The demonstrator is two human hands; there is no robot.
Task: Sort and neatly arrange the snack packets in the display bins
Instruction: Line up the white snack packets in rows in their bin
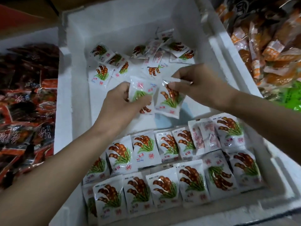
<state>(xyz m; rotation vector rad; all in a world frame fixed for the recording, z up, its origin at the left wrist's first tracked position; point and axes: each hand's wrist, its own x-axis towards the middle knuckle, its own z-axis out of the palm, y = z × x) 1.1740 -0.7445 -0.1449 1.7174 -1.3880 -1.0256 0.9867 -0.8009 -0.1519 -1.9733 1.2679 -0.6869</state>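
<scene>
Sorting step: seen from your head, you look about half done, taking white packets from the messy heap and lining them up.
Left hand: your left hand (pixel 121 103) has its fingers (pixel 144 99) curled round one white packet (pixel 140 86), held over the bare middle of the bin.
Right hand: your right hand (pixel 193 80) pinches the top edge of a second white packet (pixel 169 103), which hangs just beside the first.
Bin: the white foam bin (pixel 65 98) holds them all.
Messy heap: loose packets (pixel 154 57) lie every which way at the far end.
Neat rows: two rows of packets (pixel 164 162) stand side by side at the near end, and a few show their backs.
Next move: I think you should turn both packets picture-side up and the same way round. Then set them down just behind the neat rows to start a new row.
Side bins: red and black packets (pixel 26 98) are on your left and orange packets (pixel 268 53) on your right.
</scene>
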